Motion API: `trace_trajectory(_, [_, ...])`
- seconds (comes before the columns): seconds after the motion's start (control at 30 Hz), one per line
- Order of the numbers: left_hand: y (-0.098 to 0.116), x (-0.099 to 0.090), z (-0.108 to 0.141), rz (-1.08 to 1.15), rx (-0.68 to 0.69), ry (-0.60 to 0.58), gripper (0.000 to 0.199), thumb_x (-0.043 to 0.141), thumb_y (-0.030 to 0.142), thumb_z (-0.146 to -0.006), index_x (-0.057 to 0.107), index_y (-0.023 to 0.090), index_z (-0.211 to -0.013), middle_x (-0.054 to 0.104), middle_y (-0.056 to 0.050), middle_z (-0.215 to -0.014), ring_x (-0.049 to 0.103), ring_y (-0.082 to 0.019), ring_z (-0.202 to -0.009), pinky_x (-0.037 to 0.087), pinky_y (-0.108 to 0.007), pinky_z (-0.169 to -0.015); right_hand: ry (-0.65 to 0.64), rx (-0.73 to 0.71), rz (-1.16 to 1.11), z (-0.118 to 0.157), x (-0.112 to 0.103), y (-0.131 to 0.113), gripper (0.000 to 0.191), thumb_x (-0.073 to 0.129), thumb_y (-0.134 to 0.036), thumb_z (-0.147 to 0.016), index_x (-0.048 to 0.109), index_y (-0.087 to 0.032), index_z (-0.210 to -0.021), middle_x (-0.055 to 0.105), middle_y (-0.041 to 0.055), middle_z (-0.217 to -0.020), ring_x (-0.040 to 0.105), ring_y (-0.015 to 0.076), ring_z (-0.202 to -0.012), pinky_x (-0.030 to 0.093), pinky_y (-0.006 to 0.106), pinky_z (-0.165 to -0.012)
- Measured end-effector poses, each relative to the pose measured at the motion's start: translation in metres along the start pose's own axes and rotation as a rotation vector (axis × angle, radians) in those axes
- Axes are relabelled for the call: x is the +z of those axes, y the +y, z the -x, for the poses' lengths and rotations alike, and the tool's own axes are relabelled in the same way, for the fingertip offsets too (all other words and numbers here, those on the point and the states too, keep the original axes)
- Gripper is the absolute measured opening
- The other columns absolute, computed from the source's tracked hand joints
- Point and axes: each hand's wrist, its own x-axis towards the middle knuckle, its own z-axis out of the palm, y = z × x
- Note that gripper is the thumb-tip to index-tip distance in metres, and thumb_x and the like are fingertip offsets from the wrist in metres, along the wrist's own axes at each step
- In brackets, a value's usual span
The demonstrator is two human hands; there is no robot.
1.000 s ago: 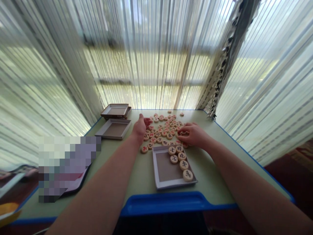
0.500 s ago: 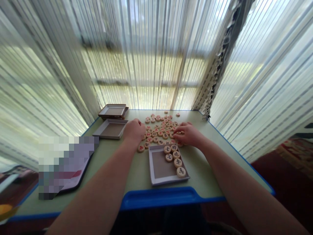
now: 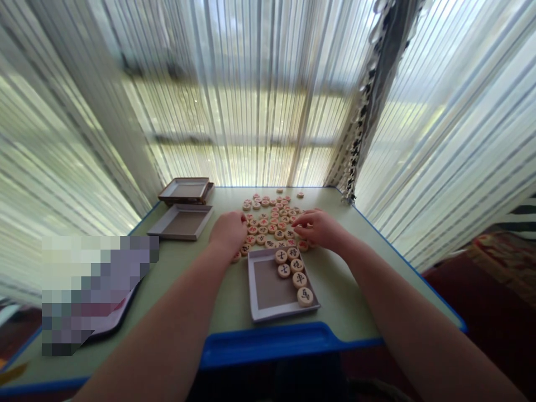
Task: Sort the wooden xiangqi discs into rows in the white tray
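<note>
Round wooden Chinese chess pieces (image 3: 272,229), marked in red or black characters, lie spread over the middle of the table. At the left edge of this spread is my left hand (image 3: 229,230), its fingers curled in; what they hold, if anything, is hidden. My right hand (image 3: 319,226) reaches over the right edge of the spread, fingers bent and apart, with the fingertips close to some pieces. Nearer to me sits a shallow white box (image 3: 255,296) with a grey-brown bottom. Several black-marked pieces (image 3: 297,265) lie face up along its right side.
Another shallow open tray (image 3: 178,221) rests at the left, in front of stacked brown-edged box parts (image 3: 184,190). A dark-edged flat object (image 3: 121,312), partly pixelated, lies at the left edge. The green table has a raised blue rim (image 3: 268,343). Striped curtains (image 3: 251,111) hang behind.
The view has shifted slightly, so the table things appear farther left. My left hand has come a little towards me and to the right against the pieces. My right hand stays nearly in place.
</note>
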Motion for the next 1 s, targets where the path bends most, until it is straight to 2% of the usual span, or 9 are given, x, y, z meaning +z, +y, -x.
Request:
trace_trajectory(0.13, [0.002, 0.000, -0.001, 0.039, 0.051, 0.109, 0.027, 0.042, 0.030, -0.076, 0.065, 0.017, -0.083, 0.065, -0.008, -0.082, 0.059, -0.020, -0.078, 0.045, -0.029, -0.070, -0.012, -0.023, -0.009, 0.001, 0.000, -0.004, 0.017, 0.057, -0.030, -0.071, 0.071, -0.022, -0.079, 0.063, 0.0030, -0.077, 0.053, 0.0152, -0.075, 0.039, 0.028, -0.077])
trace_trajectory(0.23, [0.012, -0.002, 0.001, 0.139, 0.251, 0.126, 0.027, 0.042, 0.031, -0.078, 0.065, 0.019, -0.088, 0.064, -0.006, -0.088, 0.057, -0.019, -0.085, 0.043, -0.029, -0.079, -0.023, -0.048, 0.007, 0.000, 0.002, -0.006, 0.017, 0.058, -0.029, -0.071, 0.071, -0.024, -0.079, 0.063, 0.0032, -0.082, 0.053, 0.0165, -0.081, 0.036, 0.030, -0.083])
trace_trajectory(0.33, [0.023, -0.001, 0.005, 0.225, 0.469, 0.005, 0.026, 0.046, 0.031, -0.078, 0.066, 0.022, -0.091, 0.064, -0.003, -0.095, 0.054, -0.018, -0.093, 0.040, -0.030, -0.088, -0.036, -0.063, 0.022, 0.000, 0.003, -0.006, 0.017, 0.057, -0.029, -0.072, 0.071, -0.025, -0.080, 0.063, 0.0026, -0.083, 0.053, 0.0167, -0.081, 0.035, 0.031, -0.086])
trace_trajectory(0.43, [0.029, 0.000, 0.006, 0.244, 0.542, -0.142, 0.024, 0.048, 0.030, -0.076, 0.068, 0.024, -0.089, 0.065, -0.001, -0.098, 0.054, -0.019, -0.095, 0.038, -0.031, -0.092, -0.023, -0.044, 0.047, 0.001, 0.004, -0.004, 0.017, 0.057, -0.030, -0.072, 0.070, -0.025, -0.081, 0.063, 0.0026, -0.083, 0.053, 0.0171, -0.082, 0.035, 0.031, -0.085])
trace_trajectory(0.5, [0.028, 0.001, 0.004, 0.286, 0.517, -0.152, 0.026, 0.046, 0.026, -0.077, 0.067, 0.023, -0.093, 0.064, -0.001, -0.101, 0.054, -0.018, -0.097, 0.038, -0.029, -0.093, -0.007, -0.029, 0.064, 0.001, 0.004, -0.004, 0.018, 0.058, -0.031, -0.072, 0.070, -0.025, -0.082, 0.062, 0.0032, -0.083, 0.052, 0.0177, -0.083, 0.036, 0.031, -0.084])
trace_trajectory(0.6, [0.022, 0.002, -0.002, 0.352, 0.425, -0.028, 0.034, 0.040, 0.017, -0.079, 0.063, 0.021, -0.103, 0.062, -0.001, -0.107, 0.054, -0.014, -0.101, 0.037, -0.024, -0.093, 0.019, -0.039, 0.049, 0.002, 0.003, -0.008, 0.021, 0.054, -0.028, -0.075, 0.069, -0.024, -0.088, 0.061, 0.0045, -0.085, 0.051, 0.0176, -0.083, 0.038, 0.030, -0.081])
trace_trajectory(0.7, [0.014, 0.004, -0.008, 0.318, 0.324, 0.071, 0.036, 0.037, 0.014, -0.079, 0.062, 0.019, -0.105, 0.061, -0.002, -0.110, 0.052, -0.013, -0.104, 0.035, -0.022, -0.095, 0.008, -0.114, -0.001, 0.002, 0.004, -0.014, 0.026, 0.047, -0.020, -0.079, 0.068, -0.023, -0.094, 0.060, 0.0047, -0.085, 0.051, 0.0161, -0.084, 0.037, 0.029, -0.083])
trace_trajectory(0.87, [0.003, 0.013, -0.013, 0.217, 0.162, 0.024, 0.035, 0.038, 0.021, -0.082, 0.055, 0.017, -0.111, 0.060, -0.007, -0.112, 0.054, -0.019, -0.103, 0.038, -0.027, -0.091, -0.038, -0.151, -0.011, 0.001, 0.009, -0.014, 0.022, 0.050, -0.020, -0.077, 0.069, -0.025, -0.087, 0.061, 0.0031, -0.088, 0.051, 0.0160, -0.086, 0.034, 0.032, -0.089])
trace_trajectory(1.0, [-0.002, 0.018, -0.015, 0.300, -0.015, 0.112, 0.039, 0.037, 0.016, -0.081, 0.045, 0.014, -0.118, 0.059, -0.011, -0.111, 0.055, -0.019, -0.102, 0.041, -0.027, -0.086, 0.012, -0.117, -0.003, 0.000, 0.010, -0.011, 0.028, 0.047, -0.015, -0.077, 0.068, -0.023, -0.093, 0.060, 0.0047, -0.089, 0.051, 0.0167, -0.089, 0.037, 0.030, -0.085])
